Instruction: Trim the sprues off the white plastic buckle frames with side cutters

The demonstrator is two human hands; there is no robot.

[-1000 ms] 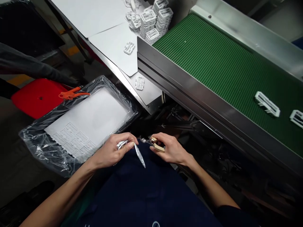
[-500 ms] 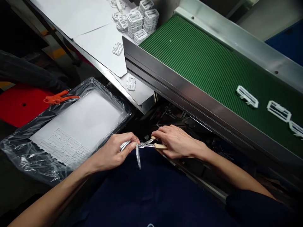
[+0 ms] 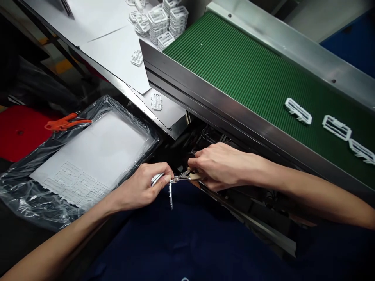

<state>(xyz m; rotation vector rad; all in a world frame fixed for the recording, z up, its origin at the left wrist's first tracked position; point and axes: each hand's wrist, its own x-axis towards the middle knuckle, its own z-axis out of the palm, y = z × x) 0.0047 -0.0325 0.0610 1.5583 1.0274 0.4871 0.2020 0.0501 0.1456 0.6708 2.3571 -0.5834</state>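
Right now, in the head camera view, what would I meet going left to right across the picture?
Plastic-wrapped white sheet, left hand, tan-handled pliers, right hand, white moulded frames on the green conveyor belt.

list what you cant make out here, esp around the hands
Head view only:
The handles of the pliers are mostly hidden by the right hand.
Much of the white plastic piece is hidden by the left hand.
The stacks of white plastic parts are cut off by the top edge.
The machinery below the conveyor belt is too dark to make out.
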